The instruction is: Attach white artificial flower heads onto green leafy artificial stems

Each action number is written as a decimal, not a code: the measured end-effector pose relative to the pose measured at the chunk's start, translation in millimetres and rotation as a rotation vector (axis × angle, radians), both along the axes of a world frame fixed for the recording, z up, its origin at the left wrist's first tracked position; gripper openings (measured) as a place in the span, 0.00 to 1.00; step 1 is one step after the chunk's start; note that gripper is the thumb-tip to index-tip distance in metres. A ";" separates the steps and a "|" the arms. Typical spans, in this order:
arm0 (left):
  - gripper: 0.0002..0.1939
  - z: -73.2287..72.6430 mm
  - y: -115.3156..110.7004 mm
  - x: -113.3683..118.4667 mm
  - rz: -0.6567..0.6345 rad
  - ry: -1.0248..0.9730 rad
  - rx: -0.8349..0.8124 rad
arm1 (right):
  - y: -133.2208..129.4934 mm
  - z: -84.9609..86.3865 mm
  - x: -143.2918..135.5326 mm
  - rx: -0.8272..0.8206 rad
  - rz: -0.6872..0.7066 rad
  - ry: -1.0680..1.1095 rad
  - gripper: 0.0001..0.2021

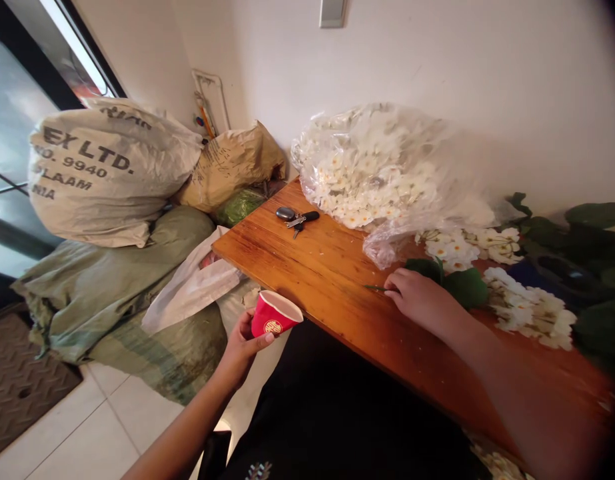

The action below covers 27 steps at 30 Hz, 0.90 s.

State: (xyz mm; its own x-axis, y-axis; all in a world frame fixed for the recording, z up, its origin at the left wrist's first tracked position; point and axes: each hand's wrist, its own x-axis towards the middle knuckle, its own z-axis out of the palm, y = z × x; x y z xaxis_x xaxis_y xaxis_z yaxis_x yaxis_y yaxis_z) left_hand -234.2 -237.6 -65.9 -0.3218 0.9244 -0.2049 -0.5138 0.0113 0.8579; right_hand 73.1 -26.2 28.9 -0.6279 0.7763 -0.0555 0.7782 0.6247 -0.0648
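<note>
My left hand [248,337] is wrapped round a red paper cup [270,323] with a pale rim and a round printed mark. The cup is tilted beside the table's front edge, and its inside shows no contents that I can make out. Over the wooden table [307,267], my right hand [410,293] is closed on a thin green stem [374,288], whose tip points left past the fingers. Green leaves [464,287] and white flowers [450,250] lie just beyond that hand. Whether the stem joins them is hidden.
A clear plastic bag [382,167] full of white flowers stands against the wall. Keys [300,219] with a dark fob lie near the table's left end. More white flowers [530,307] are at the right. Large sacks [112,173] are piled on the floor to the left.
</note>
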 end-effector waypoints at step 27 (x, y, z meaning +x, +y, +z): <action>0.19 -8.7 -13.3 -13.3 -0.079 -0.573 -0.059 | -66.7 -5.6 -166.2 -0.158 0.280 0.329 0.07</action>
State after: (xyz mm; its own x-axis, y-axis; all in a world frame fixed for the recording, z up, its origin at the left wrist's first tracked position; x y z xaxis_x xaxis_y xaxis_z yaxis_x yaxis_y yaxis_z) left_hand -247.5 -250.9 -74.7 -0.0746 0.9229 -0.3777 -0.8917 0.1078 0.4396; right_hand -93.1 -92.9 23.3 -0.8163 0.5723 0.0784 0.5028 0.7707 -0.3914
